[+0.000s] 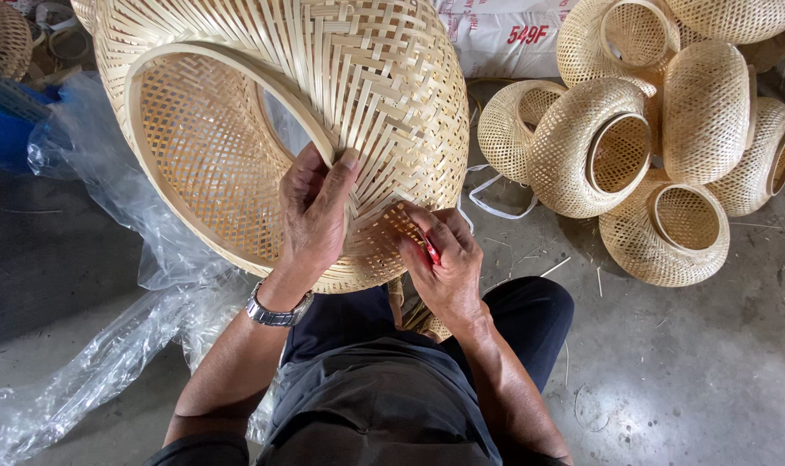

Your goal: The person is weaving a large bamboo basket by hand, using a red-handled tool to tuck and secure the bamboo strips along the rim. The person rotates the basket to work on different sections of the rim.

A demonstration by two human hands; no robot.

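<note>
A large woven bamboo basket (358,78), round with a wide rimmed opening facing left, is held tilted above my lap. My left hand (313,211), with a metal watch at the wrist, grips the basket's rim, thumb on the outer weave. My right hand (444,259) presses against the lower weave and is closed around a small red tool (432,251), mostly hidden by the fingers.
Several smaller woven bamboo baskets (591,147) lie piled at the right on the concrete floor (686,371). Clear plastic sheeting (107,345) spreads at the left. A white sack (504,34) lies at the back, a blue object (8,129) at far left.
</note>
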